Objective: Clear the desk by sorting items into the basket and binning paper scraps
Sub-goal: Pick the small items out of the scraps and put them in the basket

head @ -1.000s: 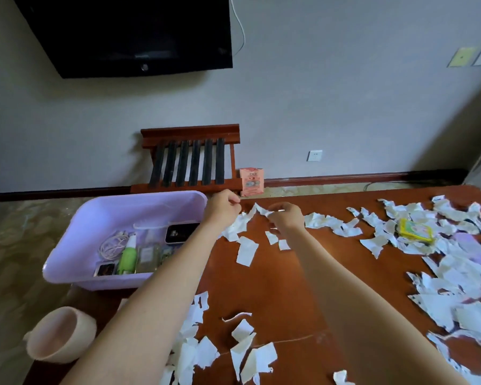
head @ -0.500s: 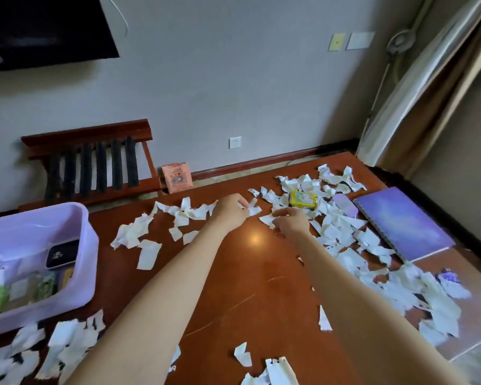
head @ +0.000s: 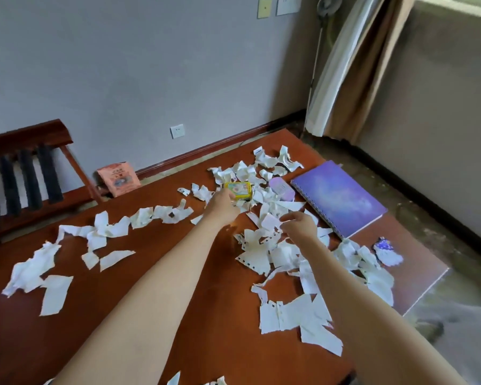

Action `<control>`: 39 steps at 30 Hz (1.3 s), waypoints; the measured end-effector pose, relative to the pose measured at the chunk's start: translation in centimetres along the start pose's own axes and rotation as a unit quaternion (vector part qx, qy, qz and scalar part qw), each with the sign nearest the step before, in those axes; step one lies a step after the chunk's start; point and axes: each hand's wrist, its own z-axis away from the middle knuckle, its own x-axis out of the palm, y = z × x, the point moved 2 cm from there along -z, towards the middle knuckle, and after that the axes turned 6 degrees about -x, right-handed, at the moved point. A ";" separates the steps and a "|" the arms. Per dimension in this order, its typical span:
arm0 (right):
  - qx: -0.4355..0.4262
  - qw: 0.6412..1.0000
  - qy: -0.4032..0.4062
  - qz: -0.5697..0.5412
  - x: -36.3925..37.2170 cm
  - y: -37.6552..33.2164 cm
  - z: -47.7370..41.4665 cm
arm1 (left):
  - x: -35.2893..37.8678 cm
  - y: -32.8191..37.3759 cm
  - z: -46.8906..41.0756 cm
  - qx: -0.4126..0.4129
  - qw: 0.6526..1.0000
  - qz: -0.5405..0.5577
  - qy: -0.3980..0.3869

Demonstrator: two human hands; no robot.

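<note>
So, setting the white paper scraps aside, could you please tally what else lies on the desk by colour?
Yellow: 1, small box
Purple: 2, notebook and small lilac case
Purple and white: 1, small torn piece
Total: 4

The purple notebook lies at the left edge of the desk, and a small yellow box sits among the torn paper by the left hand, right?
Not quite: in the head view the purple notebook lies at the right edge of the desk. The small yellow box does sit among the torn paper by the left hand.
</note>
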 end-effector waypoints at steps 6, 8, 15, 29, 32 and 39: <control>0.019 0.999 0.028 -0.023 -2.6 2.4 -2.4 | 2.0 2.0 -3.6 0.019 0.992 -0.113 0.057; 0.014 0.999 0.031 -0.031 -2.8 2.6 -3.2 | 2.5 2.4 -4.7 0.038 0.983 -0.166 0.069; -0.023 0.999 0.010 0.020 -2.8 2.3 -5.0 | 3.7 2.9 -7.7 0.040 0.955 -0.289 0.059; -0.217 0.914 0.024 0.341 0.7 -3.3 -11.5 | 2.5 2.6 -8.4 -0.045 0.988 -0.140 0.037; -0.194 0.910 -0.007 0.365 1.8 -3.7 -12.4 | 2.0 2.4 -8.2 -0.073 0.992 -0.077 0.065; -0.137 0.930 -0.035 0.340 2.9 -4.1 -13.4 | 1.0 1.8 -7.6 -0.118 0.992 -0.006 0.049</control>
